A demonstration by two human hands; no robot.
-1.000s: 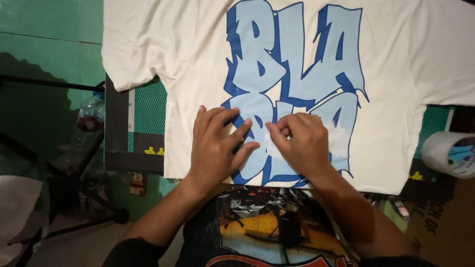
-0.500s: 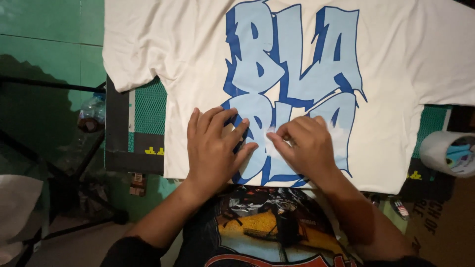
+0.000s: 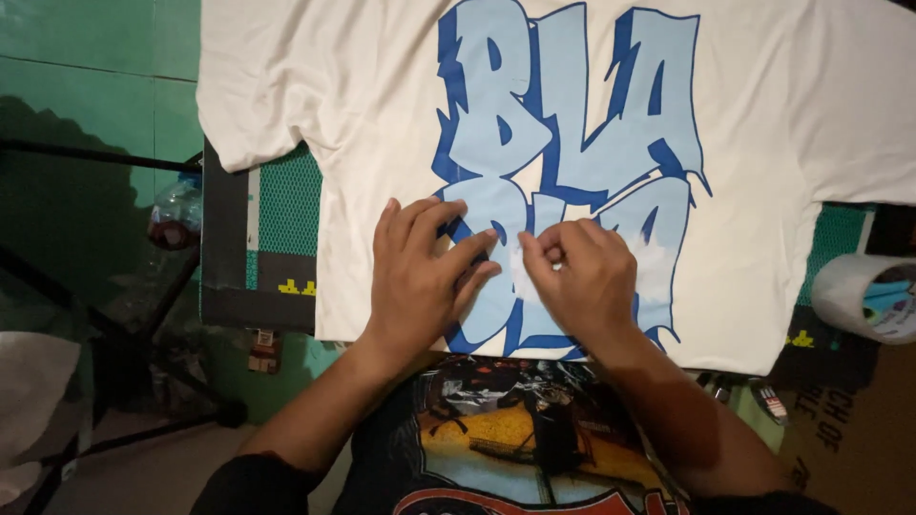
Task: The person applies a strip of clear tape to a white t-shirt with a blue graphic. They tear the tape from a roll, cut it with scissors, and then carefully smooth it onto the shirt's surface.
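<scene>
— Showing white, the shirt (image 3: 792,124), with lettering (image 3: 572,162) in pale blue, outlined in darker blue.

— Lying under it, a green mat (image 3: 286,205) with a dotted pattern, black edging and small yellow marks.

— Standing green too, the wall (image 3: 95,95). Looking white with blue inside, the roll (image 3: 873,298).

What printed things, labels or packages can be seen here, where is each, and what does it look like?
Large light and dark blue graffiti-style print: centre of the white T-shirt, under both hands.
Brown cardboard box with dark lettering: bottom right corner.
Roll of white backing with a blue print: right edge.
Small yellow marks on a dark mat strip: left of the shirt.
</scene>
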